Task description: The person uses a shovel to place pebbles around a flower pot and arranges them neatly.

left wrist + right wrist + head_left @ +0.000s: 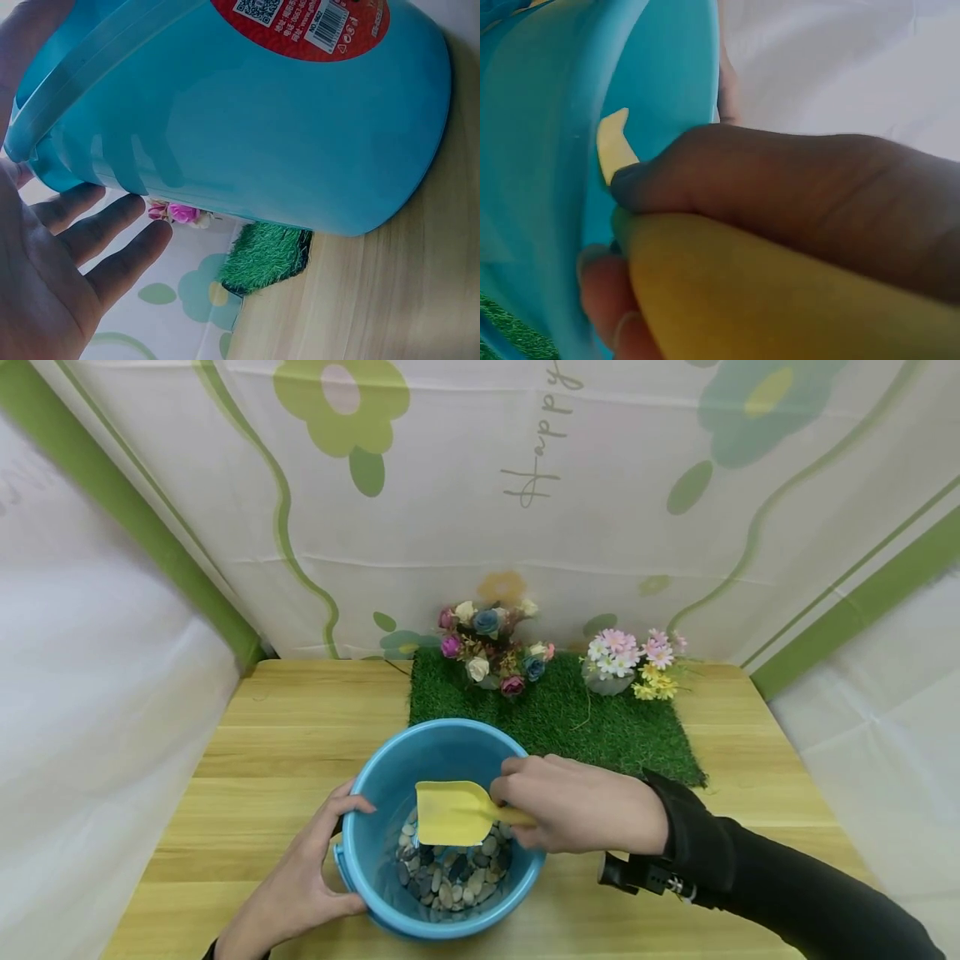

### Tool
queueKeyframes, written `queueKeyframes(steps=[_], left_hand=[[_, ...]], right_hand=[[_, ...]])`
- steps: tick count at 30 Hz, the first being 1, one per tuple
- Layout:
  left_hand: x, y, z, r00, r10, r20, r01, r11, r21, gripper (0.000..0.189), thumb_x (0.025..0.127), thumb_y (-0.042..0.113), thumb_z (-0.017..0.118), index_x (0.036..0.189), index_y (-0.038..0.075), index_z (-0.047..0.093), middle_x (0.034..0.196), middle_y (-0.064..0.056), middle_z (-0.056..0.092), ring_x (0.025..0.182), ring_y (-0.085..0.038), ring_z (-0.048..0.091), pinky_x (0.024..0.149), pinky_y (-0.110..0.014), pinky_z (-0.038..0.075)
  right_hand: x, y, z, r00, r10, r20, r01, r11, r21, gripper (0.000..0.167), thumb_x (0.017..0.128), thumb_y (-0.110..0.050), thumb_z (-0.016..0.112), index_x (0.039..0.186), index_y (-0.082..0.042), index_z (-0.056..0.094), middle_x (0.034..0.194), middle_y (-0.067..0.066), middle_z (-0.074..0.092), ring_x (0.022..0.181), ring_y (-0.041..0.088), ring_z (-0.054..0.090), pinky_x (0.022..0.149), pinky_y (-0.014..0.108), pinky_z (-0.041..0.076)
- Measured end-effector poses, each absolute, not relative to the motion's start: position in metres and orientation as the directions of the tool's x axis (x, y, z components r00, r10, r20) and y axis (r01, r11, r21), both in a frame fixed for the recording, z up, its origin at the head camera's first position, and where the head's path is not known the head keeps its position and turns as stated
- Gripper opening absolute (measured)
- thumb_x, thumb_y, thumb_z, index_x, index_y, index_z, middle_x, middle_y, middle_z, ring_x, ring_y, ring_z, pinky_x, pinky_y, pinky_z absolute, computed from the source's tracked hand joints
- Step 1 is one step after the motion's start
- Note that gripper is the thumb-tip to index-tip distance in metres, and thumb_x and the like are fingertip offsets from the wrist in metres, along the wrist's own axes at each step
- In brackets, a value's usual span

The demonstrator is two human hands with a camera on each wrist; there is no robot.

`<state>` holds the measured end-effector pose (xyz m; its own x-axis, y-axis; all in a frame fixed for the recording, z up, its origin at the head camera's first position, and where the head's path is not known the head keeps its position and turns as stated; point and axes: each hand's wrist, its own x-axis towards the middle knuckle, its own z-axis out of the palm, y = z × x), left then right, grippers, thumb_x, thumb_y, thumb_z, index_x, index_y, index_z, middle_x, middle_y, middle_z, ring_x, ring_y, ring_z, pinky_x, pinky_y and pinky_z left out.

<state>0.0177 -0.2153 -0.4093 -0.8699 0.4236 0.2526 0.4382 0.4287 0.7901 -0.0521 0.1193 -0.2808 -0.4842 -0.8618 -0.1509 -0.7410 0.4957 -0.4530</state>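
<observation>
A blue bucket [381, 768] stands on the table with several grey, tan and dark pebbles [453, 885] in its bottom. My left hand [303, 860] holds its left side at the rim, one finger reaching over the edge. Other fingers [124, 259] lie along the outer wall in the left wrist view. From the right, my right hand [581, 806] grips the handle of a yellow toy shovel [450, 812] over the bucket's opening. Its flat blade hangs above the pebbles and hides some of them. The yellow handle [727, 289] fills the lower part of the right wrist view.
Behind the bucket lies a green artificial grass mat [622, 731]. On it stand a bunch of mixed artificial roses [487, 643] and a pot of pink, white and yellow flowers [615, 660]. A printed cloth [450, 527] hangs behind the wooden table [262, 752].
</observation>
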Motion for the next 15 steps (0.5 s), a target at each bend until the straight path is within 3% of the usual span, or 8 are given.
queueKeyframes(steps=[9, 15], left_hand=[[0.018, -0.214, -0.408, -0.867, 0.422, 0.265, 0.447, 0.424, 0.788, 0.089, 0.065, 0.018, 0.098, 0.136, 0.008, 0.045, 0.156, -0.009, 0.035, 0.129, -0.024, 0.046, 0.093, -0.036, 0.054], [0.018, -0.214, -0.408, -0.866, 0.421, 0.27, 0.449, 0.415, 0.792, 0.09, 0.065, 0.017, 0.098, 0.136, 0.006, 0.044, 0.157, -0.01, 0.033, 0.125, -0.024, 0.051, 0.09, -0.037, 0.056]], right_hand=[[-0.05, 0.108, -0.27, -0.453, -0.867, -0.207, -0.77, 0.498, -0.399, 0.012, 0.093, -0.002, 0.067, 0.101, -0.011, 0.065, 0.081, -0.006, 0.048, 0.061, 0.008, 0.037, 0.056, 0.025, 0.031], [-0.05, 0.102, -0.268, -0.427, -0.874, -0.232, -0.778, 0.485, -0.399, 0.019, 0.09, 0.003, 0.065, 0.088, -0.015, 0.058, 0.067, -0.006, 0.04, 0.056, 0.008, 0.029, 0.053, 0.024, 0.024]])
